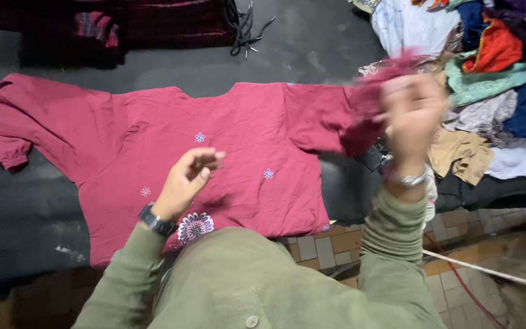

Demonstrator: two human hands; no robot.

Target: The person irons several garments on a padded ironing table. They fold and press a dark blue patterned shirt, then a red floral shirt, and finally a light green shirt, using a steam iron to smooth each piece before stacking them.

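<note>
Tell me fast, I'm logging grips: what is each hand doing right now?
Left hand: open, fingers loosely curled, holding nothing, above the maroon shirt.
Right hand: blurred, closed on the shirt's sleeve, lifting it.

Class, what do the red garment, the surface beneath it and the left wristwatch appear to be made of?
Red garment: soft matte woven cloth, probably cotton; it creases and drapes. Surface: dark, dull, scuffed, perhaps stone or a mat; unclear. Wristwatch: dark band, likely rubber or plastic, hard to tell.
</note>
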